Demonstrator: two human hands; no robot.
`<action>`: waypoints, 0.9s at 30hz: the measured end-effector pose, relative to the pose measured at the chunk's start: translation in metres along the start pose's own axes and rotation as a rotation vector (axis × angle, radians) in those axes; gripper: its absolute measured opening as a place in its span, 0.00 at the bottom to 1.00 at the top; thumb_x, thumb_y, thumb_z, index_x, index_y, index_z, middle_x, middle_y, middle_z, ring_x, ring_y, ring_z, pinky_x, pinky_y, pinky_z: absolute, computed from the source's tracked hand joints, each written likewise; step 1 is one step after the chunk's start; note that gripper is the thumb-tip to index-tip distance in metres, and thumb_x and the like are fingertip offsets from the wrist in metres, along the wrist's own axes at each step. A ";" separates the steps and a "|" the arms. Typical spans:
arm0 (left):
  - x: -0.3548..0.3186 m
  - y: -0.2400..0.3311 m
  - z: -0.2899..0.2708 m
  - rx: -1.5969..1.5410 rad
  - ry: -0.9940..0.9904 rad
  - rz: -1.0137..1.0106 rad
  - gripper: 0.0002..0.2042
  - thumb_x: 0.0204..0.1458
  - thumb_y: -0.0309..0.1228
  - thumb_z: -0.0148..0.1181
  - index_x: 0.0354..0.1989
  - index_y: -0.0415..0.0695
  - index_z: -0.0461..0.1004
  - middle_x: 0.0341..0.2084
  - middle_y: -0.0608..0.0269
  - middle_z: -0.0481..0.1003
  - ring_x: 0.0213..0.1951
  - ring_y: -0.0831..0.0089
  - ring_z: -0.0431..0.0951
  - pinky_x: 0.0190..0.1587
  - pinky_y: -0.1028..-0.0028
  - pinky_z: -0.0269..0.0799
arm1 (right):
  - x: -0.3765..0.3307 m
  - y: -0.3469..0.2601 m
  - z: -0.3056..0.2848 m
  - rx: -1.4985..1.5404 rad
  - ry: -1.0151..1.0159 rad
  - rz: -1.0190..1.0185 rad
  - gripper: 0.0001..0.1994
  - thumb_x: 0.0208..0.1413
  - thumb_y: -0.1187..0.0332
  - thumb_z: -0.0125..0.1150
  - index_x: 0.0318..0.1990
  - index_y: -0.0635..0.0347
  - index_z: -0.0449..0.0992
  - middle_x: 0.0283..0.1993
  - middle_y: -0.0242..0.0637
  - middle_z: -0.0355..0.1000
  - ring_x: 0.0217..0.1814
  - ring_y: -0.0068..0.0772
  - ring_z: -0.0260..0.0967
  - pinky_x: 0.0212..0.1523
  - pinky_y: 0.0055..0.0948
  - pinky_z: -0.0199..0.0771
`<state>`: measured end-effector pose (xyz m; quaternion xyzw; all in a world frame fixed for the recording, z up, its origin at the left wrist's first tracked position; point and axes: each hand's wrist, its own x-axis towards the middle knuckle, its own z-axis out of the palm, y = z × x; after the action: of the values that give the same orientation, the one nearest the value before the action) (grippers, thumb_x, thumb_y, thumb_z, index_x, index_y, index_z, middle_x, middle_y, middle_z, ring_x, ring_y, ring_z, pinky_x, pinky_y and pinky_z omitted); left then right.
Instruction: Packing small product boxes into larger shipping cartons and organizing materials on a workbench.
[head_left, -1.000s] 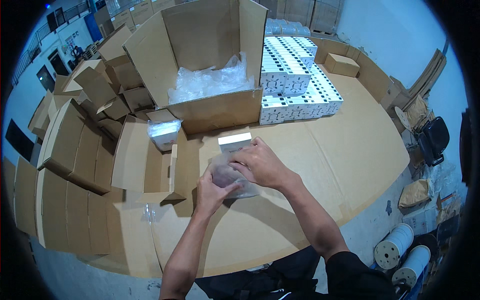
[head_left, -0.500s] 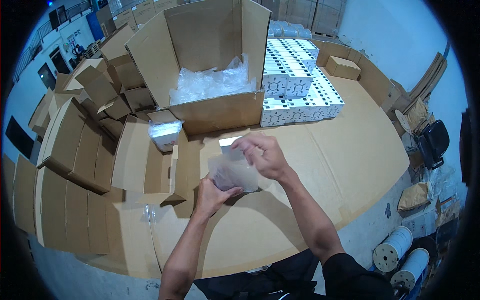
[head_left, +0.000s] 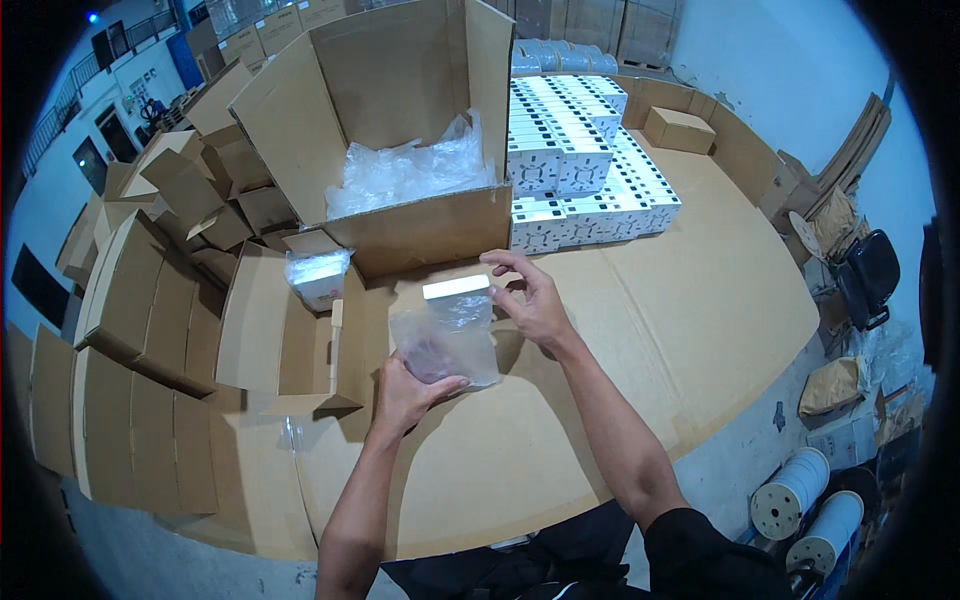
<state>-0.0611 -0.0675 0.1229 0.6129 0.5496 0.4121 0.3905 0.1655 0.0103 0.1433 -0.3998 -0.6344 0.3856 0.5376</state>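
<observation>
My left hand [head_left: 409, 392] is closed round the lower left of a translucent plastic pouch [head_left: 447, 345], thumb across its front. A small white box [head_left: 456, 288] stands partly inside, its top end sticking out of the pouch's mouth. At the upper right of the box is my right hand [head_left: 533, 303], fingers curved and apart, holding nothing; whether a fingertip touches the box I cannot tell. Left of the pouch stands an open cardboard carton [head_left: 348, 345] with a plastic-wrapped white box [head_left: 318, 279] at its far end.
Behind my hands a large carton [head_left: 430, 235] holds crumpled clear plastic pouches [head_left: 410, 178]. Stacked white boxes [head_left: 590, 200] with dark marks stand to its right. Folded-open cartons [head_left: 150, 330] crowd the left side. A closed carton [head_left: 680, 131] sits at the table's far right.
My right hand has drawn back to the right from over the white box, and its fingers have spread. The box's top shows more plainly. My left hand keeps its hold on the pouch.
</observation>
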 end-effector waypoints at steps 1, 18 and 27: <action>0.001 -0.003 -0.001 -0.021 -0.028 -0.015 0.30 0.35 0.31 0.84 0.50 0.39 0.77 0.38 0.58 0.83 0.41 0.71 0.83 0.49 0.69 0.79 | 0.000 0.000 0.001 0.037 -0.042 0.079 0.19 0.58 0.80 0.59 0.57 0.59 0.76 0.53 0.31 0.74 0.51 0.22 0.68 0.47 0.23 0.72; 0.006 -0.008 -0.004 -0.105 -0.119 -0.028 0.32 0.35 0.31 0.84 0.51 0.36 0.75 0.42 0.58 0.82 0.44 0.72 0.81 0.50 0.69 0.78 | 0.009 0.017 0.005 0.301 0.079 0.031 0.13 0.59 0.81 0.64 0.50 0.67 0.72 0.46 0.38 0.73 0.48 0.27 0.76 0.45 0.28 0.86; 0.007 -0.008 -0.005 -0.108 -0.135 -0.061 0.34 0.35 0.30 0.84 0.52 0.36 0.74 0.43 0.57 0.81 0.45 0.71 0.81 0.52 0.69 0.78 | 0.005 0.004 0.014 0.694 0.206 0.085 0.10 0.63 0.80 0.60 0.46 0.65 0.65 0.49 0.41 0.68 0.50 0.35 0.76 0.49 0.39 0.88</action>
<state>-0.0686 -0.0597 0.1177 0.6002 0.5173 0.3867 0.4718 0.1519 0.0157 0.1401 -0.2564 -0.3910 0.5577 0.6858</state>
